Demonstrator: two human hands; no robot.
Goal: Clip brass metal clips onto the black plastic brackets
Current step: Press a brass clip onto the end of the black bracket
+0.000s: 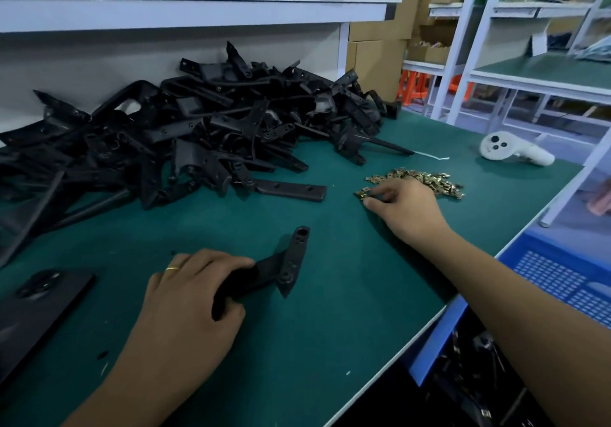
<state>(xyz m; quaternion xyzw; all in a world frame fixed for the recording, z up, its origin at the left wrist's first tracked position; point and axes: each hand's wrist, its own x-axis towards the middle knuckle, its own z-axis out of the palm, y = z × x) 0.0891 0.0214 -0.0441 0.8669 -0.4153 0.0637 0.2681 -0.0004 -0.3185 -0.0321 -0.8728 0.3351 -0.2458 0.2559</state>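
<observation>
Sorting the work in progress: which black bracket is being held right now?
The black bracket gripped by the left hand, lying alone at the front of the green mat, apart from the bracket pile.

One black plastic bracket [291,261] lies flat on the green bench [330,311], near the front edge. It is T-shaped: a wide arm runs back to the left, and a narrower cross-piece with round holes stands across its far end, tilted a little to the right. The left hand [195,297] grips the wide arm, fingers [231,263] curled over its top.

Further back on the left, a big tangled heap of black plastic brackets [198,122] leans against the white back wall, pieces pointing every way.

To the right, well apart from the heap, a loose scatter of small brass metal clips [416,180] glints on the bench. The right hand [403,208] rests at its near edge, fingertips on a clip.
</observation>
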